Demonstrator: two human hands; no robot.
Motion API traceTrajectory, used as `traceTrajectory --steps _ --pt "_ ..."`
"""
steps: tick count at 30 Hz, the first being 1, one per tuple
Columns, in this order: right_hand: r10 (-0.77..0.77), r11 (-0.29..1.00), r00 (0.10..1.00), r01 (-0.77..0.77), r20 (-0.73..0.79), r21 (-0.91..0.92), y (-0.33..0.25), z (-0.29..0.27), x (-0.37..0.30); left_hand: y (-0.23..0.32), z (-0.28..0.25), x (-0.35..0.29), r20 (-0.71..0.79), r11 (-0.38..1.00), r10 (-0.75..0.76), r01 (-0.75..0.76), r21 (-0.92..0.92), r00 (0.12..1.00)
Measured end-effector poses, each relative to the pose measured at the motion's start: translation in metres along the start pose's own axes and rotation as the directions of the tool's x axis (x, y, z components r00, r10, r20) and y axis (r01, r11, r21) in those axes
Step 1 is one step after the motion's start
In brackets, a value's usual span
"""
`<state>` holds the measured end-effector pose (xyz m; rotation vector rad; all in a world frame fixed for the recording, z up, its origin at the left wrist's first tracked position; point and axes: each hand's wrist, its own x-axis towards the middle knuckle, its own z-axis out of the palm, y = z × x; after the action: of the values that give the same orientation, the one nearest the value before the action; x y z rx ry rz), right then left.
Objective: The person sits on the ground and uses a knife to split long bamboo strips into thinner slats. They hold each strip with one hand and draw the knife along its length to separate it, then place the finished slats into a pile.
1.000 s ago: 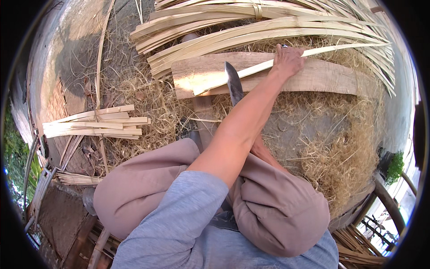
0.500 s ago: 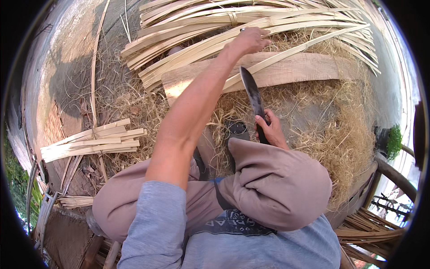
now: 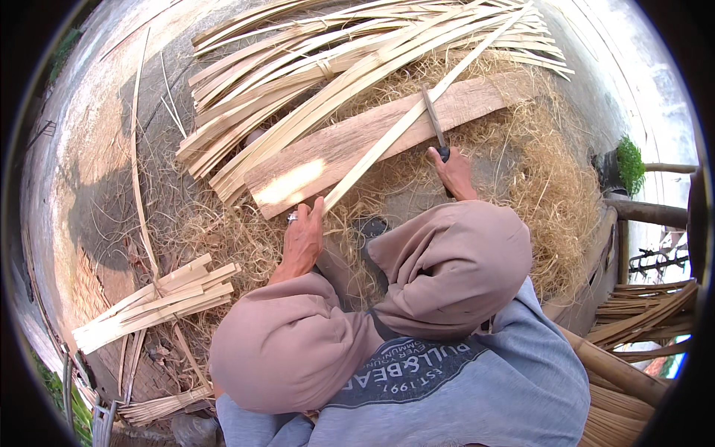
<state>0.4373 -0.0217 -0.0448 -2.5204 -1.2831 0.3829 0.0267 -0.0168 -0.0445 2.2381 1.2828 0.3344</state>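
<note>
The ground is bare, hard and grey, with a patch of brick paving at its lower left. A wooden plank lies flat on it, running from lower left to upper right. Around and below the plank the ground is covered by a loose mat of pale shavings, thickest to the plank's right. Beyond the plank, touching its far edge, lies a large heap of long split bamboo strips, some bundled. Well to the left of the plank and nearer the person, a small stack of short cut strips rests on the ground. A single thin strip lies left of the plank.
</note>
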Motion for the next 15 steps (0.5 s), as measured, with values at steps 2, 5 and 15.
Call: traceTrajectory --steps 2,5,15 --pt "0.051 0.995 0.998 -0.055 0.047 0.089 -0.026 0.029 -0.006 0.010 -0.004 -0.013 -0.029 0.998 -0.036 0.034 -0.060 0.999" --pt "-0.138 0.986 0.963 0.110 0.233 0.128 -0.052 0.034 -0.069 0.014 -0.009 -0.002 -0.043 0.989 -0.092 0.087 -0.121 0.995" --pt "-0.080 0.981 0.996 0.084 -0.031 0.174 0.015 -0.008 -0.008 -0.062 -0.061 -0.082 0.287 0.736 -0.292 0.406 -0.542 0.912"
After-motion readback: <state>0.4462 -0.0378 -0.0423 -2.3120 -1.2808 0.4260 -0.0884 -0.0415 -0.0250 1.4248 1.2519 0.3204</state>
